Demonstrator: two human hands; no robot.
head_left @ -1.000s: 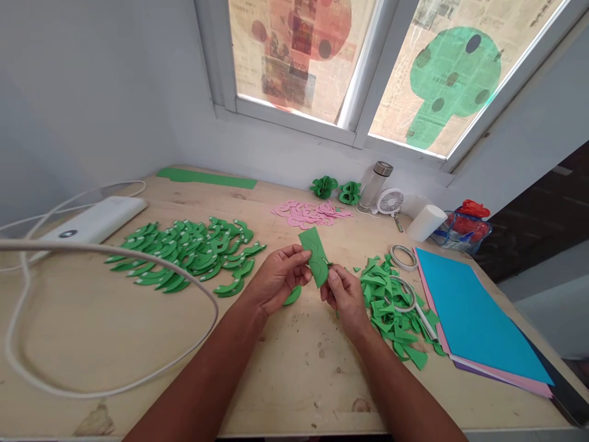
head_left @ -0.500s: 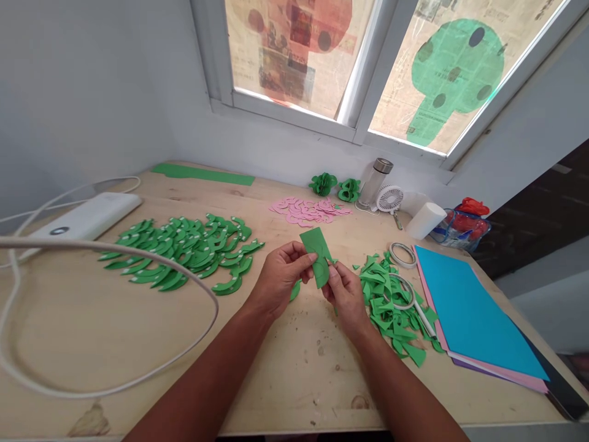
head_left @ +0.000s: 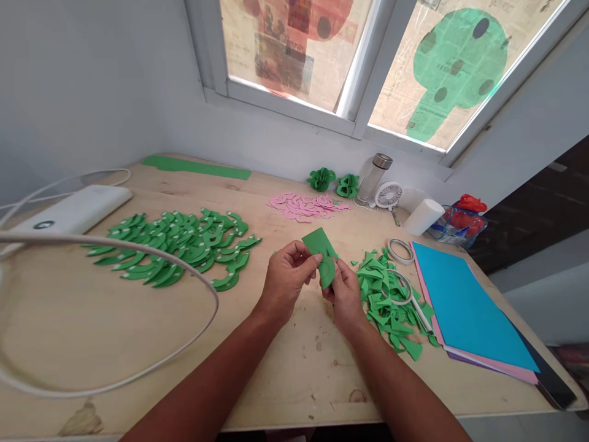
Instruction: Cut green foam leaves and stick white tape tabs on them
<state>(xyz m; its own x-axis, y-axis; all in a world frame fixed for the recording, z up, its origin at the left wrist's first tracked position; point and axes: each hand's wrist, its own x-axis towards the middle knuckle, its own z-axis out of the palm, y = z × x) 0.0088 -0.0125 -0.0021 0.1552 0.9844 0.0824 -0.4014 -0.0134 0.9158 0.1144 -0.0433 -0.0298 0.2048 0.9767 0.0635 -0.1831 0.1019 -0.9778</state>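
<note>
My left hand [head_left: 284,279] pinches a small piece of green paper [head_left: 319,240] between thumb and fingers, over the middle of the table. The lower end of that paper has a rounded edge. My right hand [head_left: 346,296] grips the same paper from the other side, its fingers partly hidden behind it. Left of my hands lies a spread of curved green paper cutouts [head_left: 177,245], many with small white patches. Close to my right hand is a heap of green paper scraps [head_left: 396,323], with a white-handled magnifying glass [head_left: 422,315] lying on it.
Pink paper cutouts [head_left: 301,207] lie behind my hands, near two green paper balls [head_left: 321,178]. A bottle [head_left: 370,181], a small fan [head_left: 388,194] and a tape roll [head_left: 400,251] stand right. Blue sheets [head_left: 473,307] lie far right. A white cable [head_left: 202,279] loops at left.
The green paper has turned slightly between my fingers, and its rounded lower part shows more clearly. Both hands keep hold of it. The whole view has shifted a little.
</note>
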